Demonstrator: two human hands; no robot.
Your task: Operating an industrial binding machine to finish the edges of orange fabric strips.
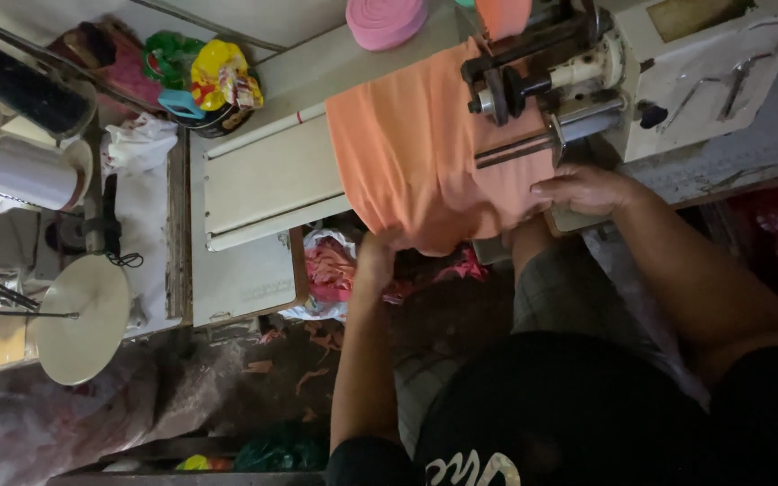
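Observation:
An orange fabric piece (411,148) lies draped over the sewing table and hangs off its near edge. My left hand (378,247) grips the hanging lower edge of the fabric from below. My right hand (583,187) presses flat on the fabric's right side, beside the sewing machine (677,72) and just below its roller arm (533,85). Part of the cloth is hidden under the machine head.
A pink tape roll (387,20) sits at the table's far edge. A cream table extension (267,175) spreads to the left. Colourful bags (204,76) and a white thread cone (15,171) stand further left. Fabric scraps (330,270) lie on the floor below.

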